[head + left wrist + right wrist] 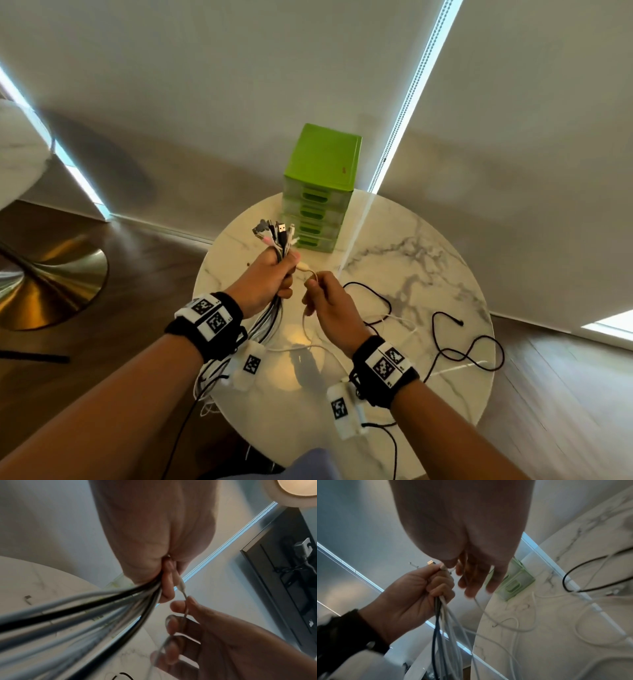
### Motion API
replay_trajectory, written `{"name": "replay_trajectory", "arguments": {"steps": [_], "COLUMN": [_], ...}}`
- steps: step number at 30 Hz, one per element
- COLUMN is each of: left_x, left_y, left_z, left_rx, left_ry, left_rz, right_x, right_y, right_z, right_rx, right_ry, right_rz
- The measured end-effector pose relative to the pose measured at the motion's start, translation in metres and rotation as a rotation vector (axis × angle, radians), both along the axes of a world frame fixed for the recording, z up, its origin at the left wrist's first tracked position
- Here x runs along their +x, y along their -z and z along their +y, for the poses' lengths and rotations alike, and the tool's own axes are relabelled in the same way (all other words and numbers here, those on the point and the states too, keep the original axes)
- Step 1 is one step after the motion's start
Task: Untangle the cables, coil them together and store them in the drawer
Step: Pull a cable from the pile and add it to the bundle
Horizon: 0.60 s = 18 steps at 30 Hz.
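Cables [278,240] bunched in left hand [270,279], plugs aligned for coiling. Right hand [327,301] pinches a white cable [306,323], likely feeding it in.

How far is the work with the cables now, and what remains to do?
Partly done. The left hand grips a bundle of cables with the plugs gathered at the top. In hand: the right hand pinches a thin white cable, bringing it to the bundle. Left: a black cable lies loose on the marble table, nothing is coiled, and the green drawer unit looks closed.
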<state>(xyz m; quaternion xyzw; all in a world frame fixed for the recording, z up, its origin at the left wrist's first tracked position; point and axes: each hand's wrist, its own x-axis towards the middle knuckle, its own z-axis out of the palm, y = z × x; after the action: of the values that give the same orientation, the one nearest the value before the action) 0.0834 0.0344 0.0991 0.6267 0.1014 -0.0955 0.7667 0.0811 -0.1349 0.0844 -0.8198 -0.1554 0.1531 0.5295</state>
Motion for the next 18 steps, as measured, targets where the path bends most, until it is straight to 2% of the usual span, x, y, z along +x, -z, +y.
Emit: {"name": "replay_trajectory", "arguments": {"steps": [4, 7, 9, 12, 18], "left_x": [0.001, 0.003, 0.002, -0.006, -0.020], "left_y": [0.004, 0.011, 0.017, 0.022, 0.018], "left_z": [0.005, 0.007, 0.004, -0.007, -0.022], "left_rx": [-0.065, -0.155, -0.147, -0.054, -0.098], "left_ry": [-0.021, -0.096, -0.118, -0.087, 0.021], "left_rz": [0.041, 0.092, 0.101, 0.074, 0.028], "right_x": [-0.004, 0.002, 0.008, 0.011, 0.010], "right_y": [0.003, -0.008, -0.021, -0.035, -0.045], "right_z": [0.004, 0.006, 0.006, 0.010, 0.012], "right_rx": [-0.042, 0.115, 0.197, 0.229, -0.069], "right_ry": [0.070, 0.286, 0.345, 0.227, -0.026], "right_rz": [-0.029, 0.104, 0.219, 0.321, 0.013]}}
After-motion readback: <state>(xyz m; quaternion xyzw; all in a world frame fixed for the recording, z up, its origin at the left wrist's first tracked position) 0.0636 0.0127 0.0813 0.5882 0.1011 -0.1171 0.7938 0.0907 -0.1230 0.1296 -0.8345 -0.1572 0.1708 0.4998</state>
